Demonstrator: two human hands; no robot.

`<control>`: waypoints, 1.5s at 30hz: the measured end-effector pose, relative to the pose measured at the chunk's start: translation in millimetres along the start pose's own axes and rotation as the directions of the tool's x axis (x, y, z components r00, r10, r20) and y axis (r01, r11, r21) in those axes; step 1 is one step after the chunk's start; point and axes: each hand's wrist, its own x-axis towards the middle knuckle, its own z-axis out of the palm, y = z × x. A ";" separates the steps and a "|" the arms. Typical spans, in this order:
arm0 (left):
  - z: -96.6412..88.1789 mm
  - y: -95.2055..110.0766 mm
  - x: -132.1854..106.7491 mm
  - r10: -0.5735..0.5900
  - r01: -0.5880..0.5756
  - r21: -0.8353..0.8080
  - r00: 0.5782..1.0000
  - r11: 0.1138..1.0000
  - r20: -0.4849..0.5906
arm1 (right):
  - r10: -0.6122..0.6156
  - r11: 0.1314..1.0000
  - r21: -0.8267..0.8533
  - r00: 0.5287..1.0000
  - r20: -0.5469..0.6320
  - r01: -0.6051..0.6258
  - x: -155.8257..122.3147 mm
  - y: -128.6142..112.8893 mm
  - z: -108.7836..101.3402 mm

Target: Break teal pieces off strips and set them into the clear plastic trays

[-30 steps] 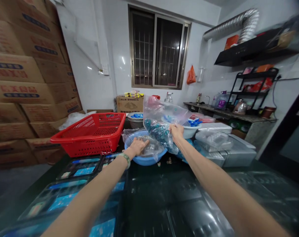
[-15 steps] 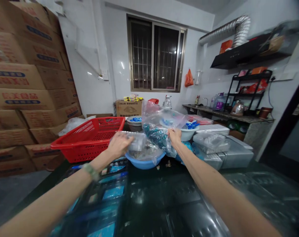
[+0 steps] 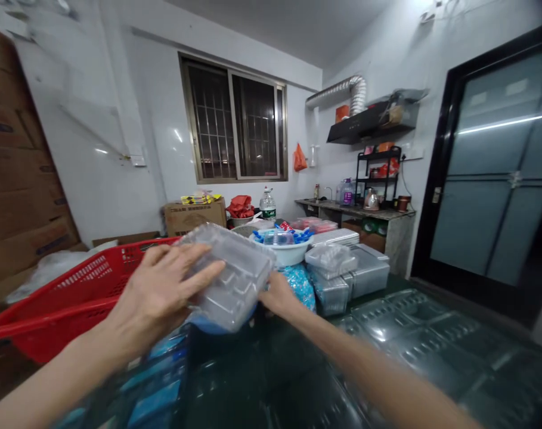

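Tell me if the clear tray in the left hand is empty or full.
Empty: the clear tray in the left hand shows bare compartments.

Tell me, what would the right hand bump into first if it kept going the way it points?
Probably the clear plastic tray that the left hand holds: the right hand points left at its edge and may be touching it. Depth is unclear; the blue basin lies just below.

No writing can be read. The stacked cardboard boxes (image 3: 27,196) on the left carry dark printed marks, blurred past reading. The brown carton (image 3: 194,217) under the window and the water bottle (image 3: 267,206) bear print too small to make out.
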 end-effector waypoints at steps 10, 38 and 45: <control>60.4 89.4 36.0 0.297 -0.297 -0.201 0.954 0.933 -0.030 | -0.550 0.693 -0.557 0.835 0.000 0.457 -103.1 12.4 -148.7; 72.8 51.2 -85.1 -0.503 0.503 -0.015 0.864 0.864 0.001 | 0.210 0.226 -0.902 0.923 -0.323 -0.367 -39.9 230.8 -264.4; 63.3 75.1 -87.6 -0.449 0.433 0.131 0.882 0.892 0.144 | 0.281 0.243 -0.929 0.937 -0.208 -0.280 -40.8 247.6 -248.1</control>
